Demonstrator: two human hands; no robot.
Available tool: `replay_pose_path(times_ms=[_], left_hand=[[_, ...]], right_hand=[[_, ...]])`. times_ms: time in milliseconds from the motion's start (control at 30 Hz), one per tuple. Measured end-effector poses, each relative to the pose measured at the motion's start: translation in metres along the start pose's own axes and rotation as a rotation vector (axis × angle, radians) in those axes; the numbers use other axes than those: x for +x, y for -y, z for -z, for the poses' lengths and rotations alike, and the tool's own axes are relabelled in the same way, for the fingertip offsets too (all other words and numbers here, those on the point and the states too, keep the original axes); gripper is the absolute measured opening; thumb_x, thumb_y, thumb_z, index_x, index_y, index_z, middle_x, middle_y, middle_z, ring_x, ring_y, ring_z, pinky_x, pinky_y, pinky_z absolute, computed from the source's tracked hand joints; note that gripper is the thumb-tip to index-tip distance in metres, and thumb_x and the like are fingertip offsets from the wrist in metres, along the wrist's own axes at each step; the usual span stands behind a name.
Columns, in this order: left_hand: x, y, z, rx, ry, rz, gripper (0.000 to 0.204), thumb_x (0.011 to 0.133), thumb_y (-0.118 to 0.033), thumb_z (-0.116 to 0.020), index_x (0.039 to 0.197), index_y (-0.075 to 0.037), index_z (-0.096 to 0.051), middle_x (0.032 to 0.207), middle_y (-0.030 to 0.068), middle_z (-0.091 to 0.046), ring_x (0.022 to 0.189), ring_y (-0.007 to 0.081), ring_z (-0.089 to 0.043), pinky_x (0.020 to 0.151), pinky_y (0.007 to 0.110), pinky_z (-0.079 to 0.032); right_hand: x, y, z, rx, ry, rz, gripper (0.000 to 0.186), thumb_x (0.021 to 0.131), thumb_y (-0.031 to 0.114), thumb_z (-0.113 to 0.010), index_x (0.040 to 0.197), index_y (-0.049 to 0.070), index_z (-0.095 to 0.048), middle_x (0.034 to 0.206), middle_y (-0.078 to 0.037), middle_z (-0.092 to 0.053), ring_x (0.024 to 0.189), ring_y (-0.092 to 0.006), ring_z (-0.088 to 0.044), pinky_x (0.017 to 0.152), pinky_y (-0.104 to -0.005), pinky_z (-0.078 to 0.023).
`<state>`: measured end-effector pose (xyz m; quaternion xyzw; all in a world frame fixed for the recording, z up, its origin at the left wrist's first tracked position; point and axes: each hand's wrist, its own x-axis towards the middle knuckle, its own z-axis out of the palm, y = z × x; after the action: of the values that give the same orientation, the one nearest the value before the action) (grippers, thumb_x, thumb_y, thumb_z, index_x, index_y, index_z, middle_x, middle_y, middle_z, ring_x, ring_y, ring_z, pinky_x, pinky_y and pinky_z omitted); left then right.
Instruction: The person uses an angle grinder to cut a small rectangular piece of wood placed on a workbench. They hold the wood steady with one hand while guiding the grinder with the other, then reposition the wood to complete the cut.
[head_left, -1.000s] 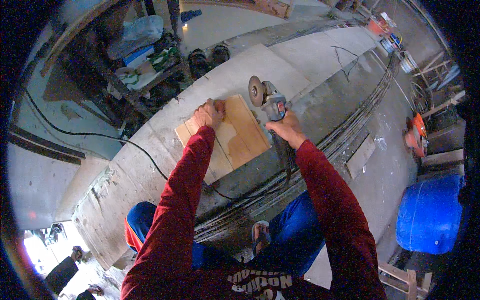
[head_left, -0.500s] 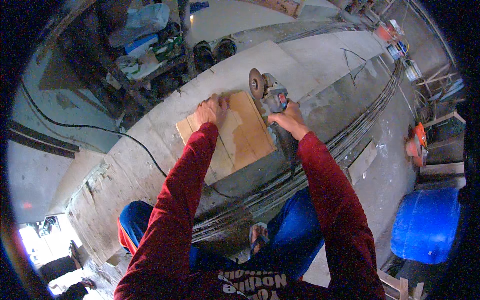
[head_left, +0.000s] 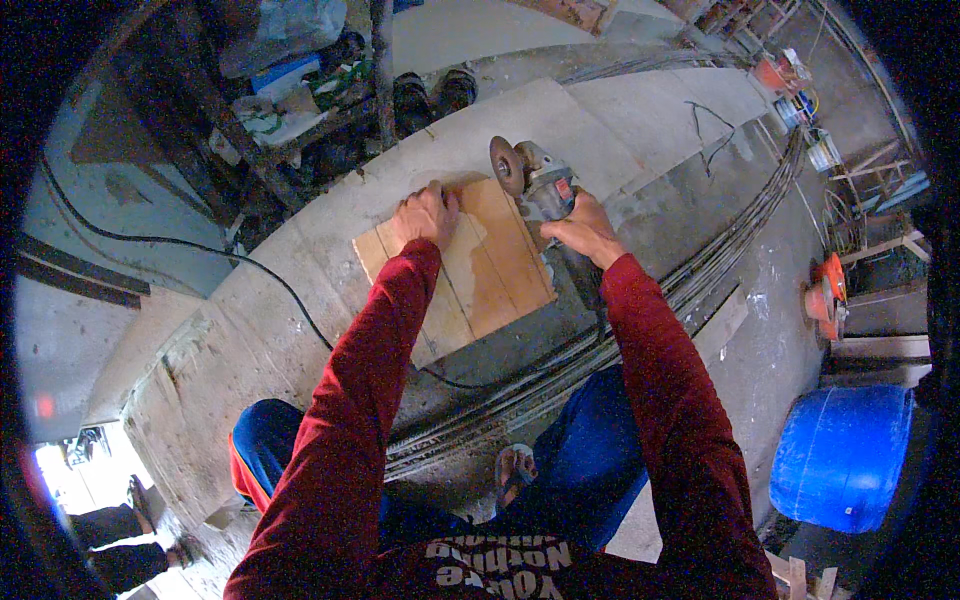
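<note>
A tan square tile with dark parallel lines and a darker damp-looking patch lies flat on the grey slab. My left hand rests on its far left part, fingers bent over the far edge and nothing gripped that I can see. In my right hand is an angle grinder, the fingers wrapped round its body. Its round disc stands tilted just past the tile's far right corner; whether it touches the tile I cannot tell.
A black cord runs across the slab and past the tile's near side. Long thin rods lie bundled between the tile and my knees. Dark shoes stand by a cluttered shelf. At the right lies a blue barrel.
The grinder has shifted slightly left, its disc closer to the tile's far right corner. My left hand stays at nearly the same place on the tile. The view has turned a little.
</note>
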<state>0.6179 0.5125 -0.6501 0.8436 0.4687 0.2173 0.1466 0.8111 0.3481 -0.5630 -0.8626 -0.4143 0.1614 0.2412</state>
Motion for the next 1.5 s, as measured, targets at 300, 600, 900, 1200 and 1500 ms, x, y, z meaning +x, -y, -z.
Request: replay_pose_path(times_ms=[300, 600, 900, 1200, 1500], left_hand=[[0.001, -0.003, 0.006, -0.033, 0.042, 0.034, 0.033, 0.089, -0.039, -0.055, 0.098, -0.009, -0.063, 0.093, 0.0166, -0.070, 0.089, 0.0372, -0.067, 0.084, 0.048, -0.050], [0.001, -0.007, 0.013, -0.005, 0.092, 0.031, 0.039, 0.093, -0.043, -0.050, 0.097, -0.007, -0.064, 0.094, 0.0180, -0.071, 0.087, 0.0383, -0.068, 0.085, 0.048, -0.050], [0.002, -0.005, 0.010, -0.014, 0.034, 0.004, 0.041, 0.094, -0.043, -0.048, 0.095, -0.005, -0.064, 0.092, 0.0194, -0.070, 0.086, 0.0386, -0.068, 0.084, 0.048, -0.050], [0.001, -0.003, 0.007, 0.005, -0.006, -0.030, 0.040, 0.093, -0.042, -0.049, 0.096, -0.005, -0.065, 0.092, 0.0189, -0.070, 0.085, 0.0387, -0.067, 0.083, 0.048, -0.050], [0.003, -0.004, 0.009, -0.004, 0.050, 0.008, 0.038, 0.091, -0.040, -0.050, 0.097, -0.006, -0.065, 0.094, 0.0185, -0.070, 0.090, 0.0377, -0.067, 0.084, 0.049, -0.050]], right_hand=[[0.001, 0.006, 0.004, 0.053, 0.063, 0.043, 0.067, 0.055, 0.032, -0.080, 0.109, -0.001, -0.060, 0.105, -0.021, -0.067, 0.097, -0.0366, -0.065, 0.086, -0.0403, -0.052], [0.007, -0.004, -0.002, 0.025, 0.098, 0.019, 0.073, 0.056, 0.035, -0.080, 0.116, -0.001, -0.057, 0.112, -0.023, -0.064, 0.105, -0.0388, -0.062, 0.092, -0.0423, -0.050], [0.013, -0.011, -0.006, -0.021, 0.109, 0.022, 0.078, 0.058, 0.038, -0.079, 0.118, -0.005, -0.054, 0.114, -0.025, -0.063, 0.107, -0.0398, -0.061, 0.093, -0.0430, -0.049], [0.008, -0.004, -0.003, -0.005, 0.091, 0.041, 0.073, 0.059, 0.035, -0.078, 0.117, -0.002, -0.055, 0.111, -0.024, -0.064, 0.103, -0.0394, -0.063, 0.091, -0.0418, -0.050], [0.003, -0.005, -0.001, 0.014, 0.116, 0.007, 0.071, 0.059, 0.033, -0.078, 0.117, 0.000, -0.055, 0.111, -0.023, -0.065, 0.103, -0.0376, -0.063, 0.089, -0.0413, -0.051]])
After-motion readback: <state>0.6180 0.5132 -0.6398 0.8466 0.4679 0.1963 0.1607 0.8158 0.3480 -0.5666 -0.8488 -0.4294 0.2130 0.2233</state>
